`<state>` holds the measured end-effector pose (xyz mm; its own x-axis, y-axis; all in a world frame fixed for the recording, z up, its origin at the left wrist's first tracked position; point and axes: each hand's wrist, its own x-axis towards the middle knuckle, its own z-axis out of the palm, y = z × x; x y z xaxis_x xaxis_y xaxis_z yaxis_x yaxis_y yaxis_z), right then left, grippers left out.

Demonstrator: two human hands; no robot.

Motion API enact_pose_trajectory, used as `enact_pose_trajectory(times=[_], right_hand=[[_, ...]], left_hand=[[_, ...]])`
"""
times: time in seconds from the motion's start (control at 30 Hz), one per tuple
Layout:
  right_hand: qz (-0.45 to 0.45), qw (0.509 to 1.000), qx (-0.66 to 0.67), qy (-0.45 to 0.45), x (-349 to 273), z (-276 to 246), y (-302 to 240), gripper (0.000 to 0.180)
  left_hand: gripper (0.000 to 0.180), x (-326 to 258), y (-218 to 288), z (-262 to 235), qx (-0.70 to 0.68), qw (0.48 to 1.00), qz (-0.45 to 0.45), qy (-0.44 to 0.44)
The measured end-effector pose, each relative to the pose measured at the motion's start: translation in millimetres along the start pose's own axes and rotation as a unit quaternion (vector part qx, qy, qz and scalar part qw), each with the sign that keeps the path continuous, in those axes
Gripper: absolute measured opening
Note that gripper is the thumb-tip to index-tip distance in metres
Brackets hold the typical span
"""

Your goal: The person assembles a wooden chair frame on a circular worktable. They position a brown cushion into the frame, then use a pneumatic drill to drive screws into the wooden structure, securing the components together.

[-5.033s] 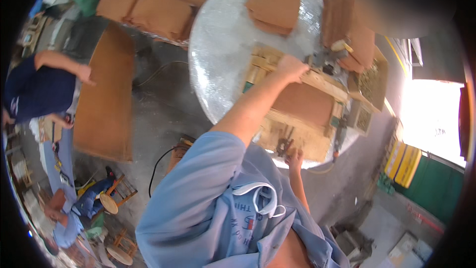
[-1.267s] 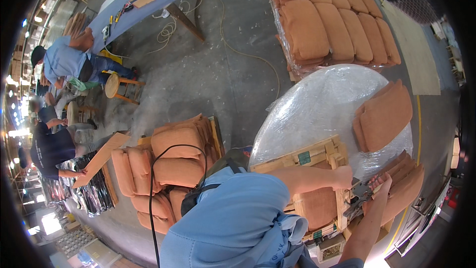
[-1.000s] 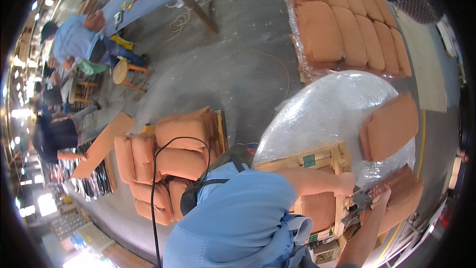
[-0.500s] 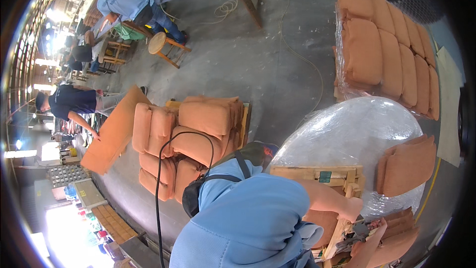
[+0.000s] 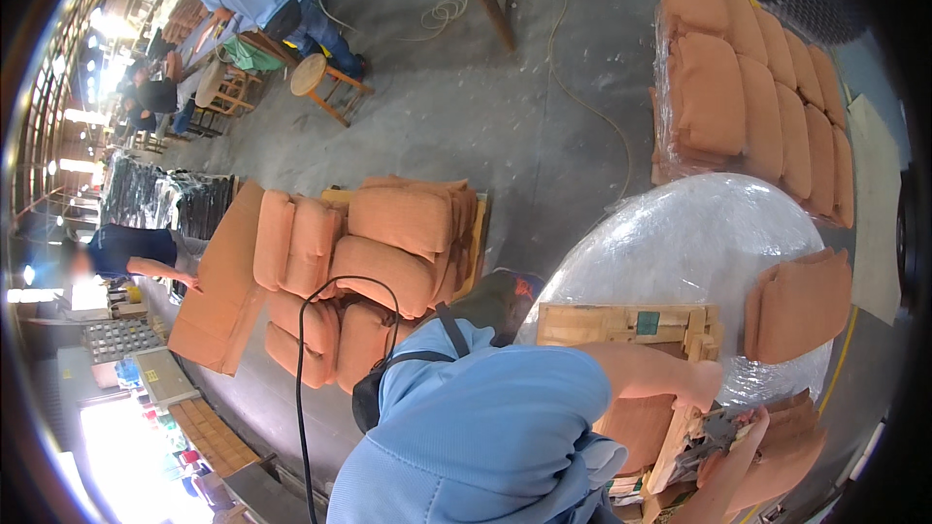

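Fisheye view from above, workshop floor bending toward the rim. Pale unfinished wooden seat frame (image 5: 636, 330) lying near bottom centre-right, on the edge of a round table wrapped in clear plastic film (image 5: 680, 233). Left hand (image 5: 701, 386), at the end of a bare forearm in a light blue sleeve, resting on the frame's right-hand edge; fingers curled down against the wood, though whether gripping or only pressing cannot be told. Right hand (image 5: 755, 419) rising from the lower edge just beside it, next to a small dark metal tool or fitting (image 5: 716, 432) (too blurred to name); open or closed, cannot tell. Flat orange upholstered panel (image 5: 636, 427) set inside the frame, under the left forearm.

Judged from looks: frame stiff and fairly heavy, awkward for 1 hand, best taken by the long outer rails with 2 hands well apart; bare wood likely rough, not slippery. Orange fabric soft and yielding, poor for gripping. Plastic film underneath probably slick, so the frame could slide.

Elsewhere: 1 square orange cushion (image 5: 801, 301) on the table's right side, a wrapped row of orange cushions (image 5: 748, 87) beyond, a stack of orange chair cushions (image 5: 369, 262) on the floor at left, other people at benches far upper left.
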<state>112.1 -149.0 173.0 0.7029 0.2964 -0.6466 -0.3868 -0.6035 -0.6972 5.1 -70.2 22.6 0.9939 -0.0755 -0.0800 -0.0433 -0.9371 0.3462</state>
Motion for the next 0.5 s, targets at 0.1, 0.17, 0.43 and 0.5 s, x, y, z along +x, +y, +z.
enact_pose_trajectory(times=[0.1, 0.17, 0.43, 0.5], right_hand=[[-0.011, 0.999, 0.021, -0.035, 28.2, -27.1, 19.5, 0.032], [-0.019, 0.997, 0.038, -0.059, 53.7, -39.6, 29.6, 0.033], [-0.016, 0.991, 0.131, -0.034, 261.7, -69.5, 44.4, 0.043], [-0.037, 0.982, 0.187, 0.005, 275.9, -108.8, 47.0, 0.046]], left_hand=[[0.051, -22.0, 7.2, -16.2, 0.023, 0.999, -0.025, 0.013], [0.061, -38.8, 19.2, 13.0, 0.057, 0.980, -0.069, 0.176], [0.091, -226.0, 153.8, 136.3, -0.056, 0.913, -0.268, 0.303], [0.086, -275.5, 181.7, 133.3, 0.022, 0.948, -0.222, 0.228]])
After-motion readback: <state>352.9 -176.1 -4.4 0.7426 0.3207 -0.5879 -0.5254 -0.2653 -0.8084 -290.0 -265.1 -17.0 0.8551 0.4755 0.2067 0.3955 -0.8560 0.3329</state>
